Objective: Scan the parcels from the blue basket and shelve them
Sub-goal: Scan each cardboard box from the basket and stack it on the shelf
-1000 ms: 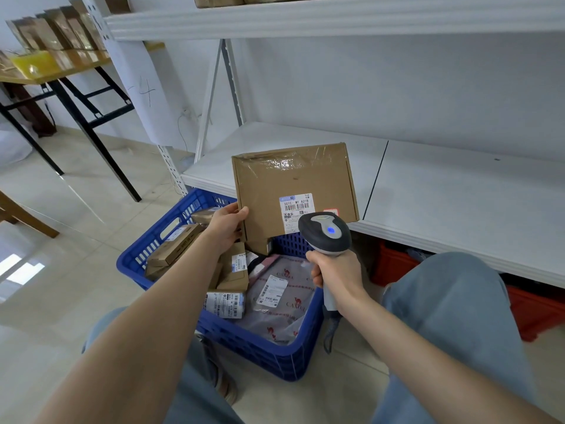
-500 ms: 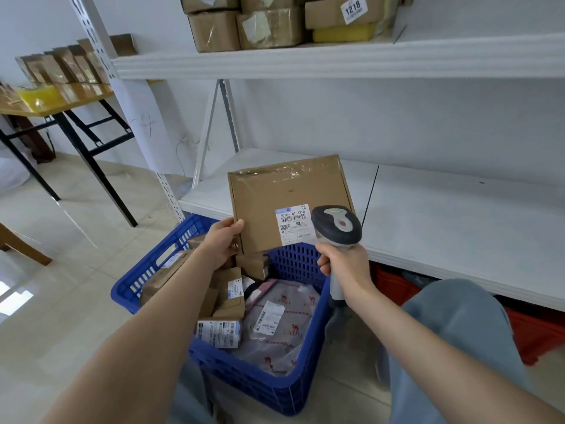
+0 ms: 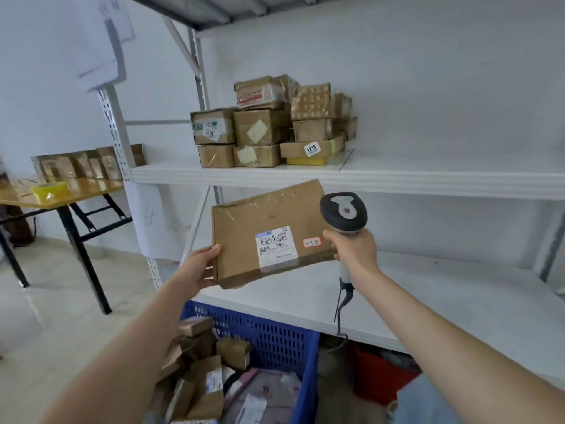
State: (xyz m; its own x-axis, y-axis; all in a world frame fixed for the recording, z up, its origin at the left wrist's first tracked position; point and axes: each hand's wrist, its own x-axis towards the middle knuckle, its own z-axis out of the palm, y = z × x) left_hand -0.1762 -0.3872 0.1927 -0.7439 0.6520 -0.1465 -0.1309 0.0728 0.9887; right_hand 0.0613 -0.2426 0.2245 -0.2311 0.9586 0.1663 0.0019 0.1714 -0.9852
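The flat cardboard parcel [image 3: 269, 234] is held up in the air, tilted, in front of the gap between the two white shelves. On its face there is a white barcode label [image 3: 276, 246] and a small red-edged sticker [image 3: 312, 242] with handwriting. The left hand [image 3: 200, 267] grips the parcel at its lower left corner, with the thumb on the front face and the fingers behind. The right hand [image 3: 354, 252] is closed around the handle of the barcode scanner [image 3: 344, 214], just beside the right edge of the parcel; the scanner head stands upright above the fist and its cable [image 3: 340, 307] hangs down.

Below, the blue basket [image 3: 275, 338] stands on the floor against the lower shelf [image 3: 428, 301], and it contains several small boxes and a grey mailing bag [image 3: 269, 393]. On the upper shelf [image 3: 397, 175] a pile of taped cardboard parcels [image 3: 269, 123] is stacked. At the left, a wooden desk [image 3: 76, 191] with black legs carries more brown packets.
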